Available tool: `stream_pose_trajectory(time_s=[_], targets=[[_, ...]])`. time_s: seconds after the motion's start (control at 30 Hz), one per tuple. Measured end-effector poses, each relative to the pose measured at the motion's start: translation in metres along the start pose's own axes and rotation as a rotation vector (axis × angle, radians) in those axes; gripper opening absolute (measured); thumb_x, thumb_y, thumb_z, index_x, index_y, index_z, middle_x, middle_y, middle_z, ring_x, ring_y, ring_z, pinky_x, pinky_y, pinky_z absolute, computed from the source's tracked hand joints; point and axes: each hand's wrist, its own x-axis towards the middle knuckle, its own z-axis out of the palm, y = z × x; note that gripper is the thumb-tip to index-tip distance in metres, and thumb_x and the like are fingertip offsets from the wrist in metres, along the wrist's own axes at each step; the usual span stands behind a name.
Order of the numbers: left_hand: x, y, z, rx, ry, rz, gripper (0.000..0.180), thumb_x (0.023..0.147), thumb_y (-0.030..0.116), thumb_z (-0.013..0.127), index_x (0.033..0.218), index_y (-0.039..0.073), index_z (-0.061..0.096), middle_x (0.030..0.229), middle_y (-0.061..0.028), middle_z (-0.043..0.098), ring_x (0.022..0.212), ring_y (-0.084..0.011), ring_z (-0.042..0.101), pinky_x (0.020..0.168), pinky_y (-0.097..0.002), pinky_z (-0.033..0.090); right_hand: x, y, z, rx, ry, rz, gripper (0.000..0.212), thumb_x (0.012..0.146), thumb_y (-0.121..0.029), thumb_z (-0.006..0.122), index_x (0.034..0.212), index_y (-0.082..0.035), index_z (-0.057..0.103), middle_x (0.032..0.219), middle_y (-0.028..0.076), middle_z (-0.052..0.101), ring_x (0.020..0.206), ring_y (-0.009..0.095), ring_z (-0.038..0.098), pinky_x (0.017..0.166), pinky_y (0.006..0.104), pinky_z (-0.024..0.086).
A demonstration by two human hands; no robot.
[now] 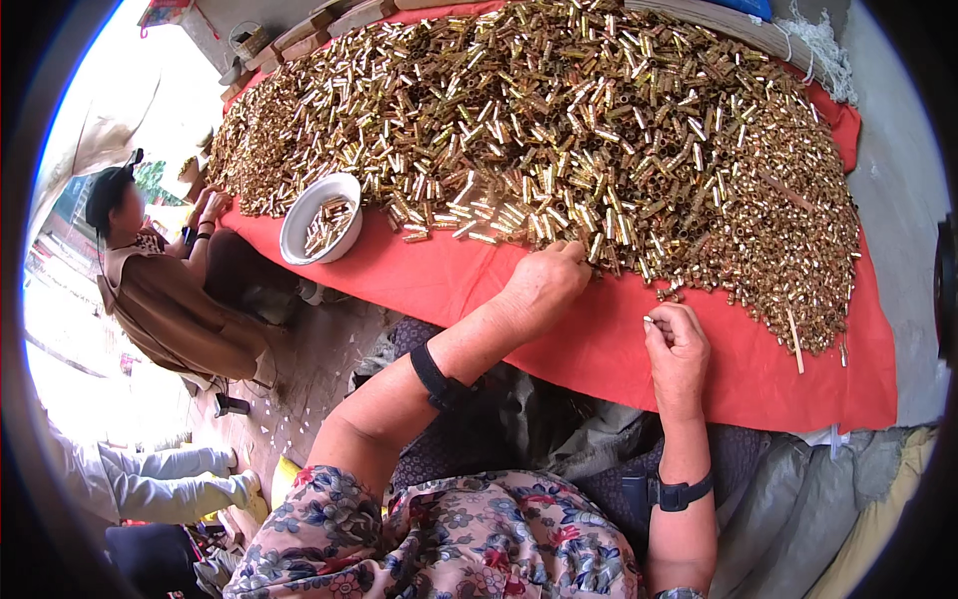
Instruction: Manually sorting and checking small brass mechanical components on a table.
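Observation:
A wide heap of small brass-coloured metal tubes (519,130) covers a red cloth (429,275) on the table in front of me. At the near edge of this heap, my left hand (549,283) has its fingers curled down among the tubes; its fingertips and anything in them are hidden. Further right, my right hand (681,349) is closed in a pinch over the red cloth. Between its thumb and forefinger shows the tip of a small shiny metal piece (649,319). Smaller brass-coloured metal pieces (788,230) lie heaped on the right side.
A white bowl (289,235) with some tubes stands left of my left hand. A thin wooden stick (795,341) lies by the right heap. At the far left end another person (165,280) sits with hands at the heap. A grey wall (903,210) borders the right.

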Motion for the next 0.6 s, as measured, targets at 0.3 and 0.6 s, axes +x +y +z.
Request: stream_pose_trajectory(time_s=[0.3, 0.6], targets=[[-0.009, 0.013, -0.001, -0.614, 0.165, -0.156, 0.012, 0.075, 0.006, 0.062, 0.087, 0.004, 0.059, 0.084, -0.0117, 0.058, 0.075, -0.0316, 0.06, 0.065, -0.0378, 0.05, -0.007, 0.001, 0.002, 0.48, -0.074, 0.223, 0.012, 0.079, 0.009, 0.061, 0.088, 0.0, 0.06, 0.087, -0.001, 0.059, 0.072, 0.003, 0.053, 0.062, 0.0176, 0.044], [-0.025, 0.023, 0.011, -0.796, 0.094, -0.088, 0.013, 0.082, 0.006, 0.064, 0.093, 0.002, 0.059, 0.081, -0.0076, 0.062, 0.07, -0.0175, 0.061, 0.063, -0.0302, 0.049, -0.011, -0.02, 0.007, 0.662, -0.137, 0.278, 0.016, 0.082, 0.005, 0.062, 0.096, -0.001, 0.06, 0.086, 0.0, 0.06, 0.076, 0.004, 0.053, 0.068, 0.0177, 0.044]])
